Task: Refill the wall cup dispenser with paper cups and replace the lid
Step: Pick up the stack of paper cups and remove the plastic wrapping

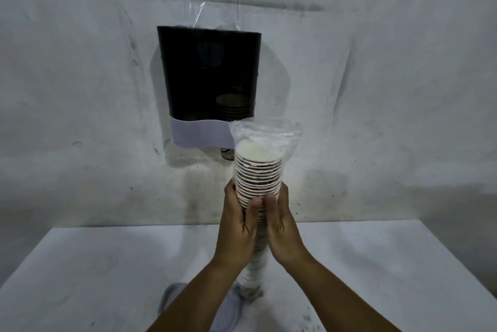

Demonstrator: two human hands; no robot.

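Setting: rough whitewashed wall behind a pale desk, seen from the head camera looking forward and down.
Left hand: wrapped round the left side of the cup stack, thumb laid across the front, fingers curled behind.
Right hand: pressed to the right side of the same stack, thumb on the front just beside the other thumb; the hands are together, both clamped on the stack.
Cup stack: tall column of nested paper cups, upright, open mouth up, its lower end down by the desk between the forearms.
Plastic sleeve: clear wrapper round the stack, bunched open above the top cup.
Dispenser: dark translucent box on the wall, above and left of the stack, with a few cups dimly visible low at its right and one cup bottom poking out below.
White band: pale base strip along the dispenser's lower edge.
Clear film: transparent strip rising from the dispenser's top.
Lid: pale rounded piece on the desk, partly hidden by the left forearm; I take it for the lid.
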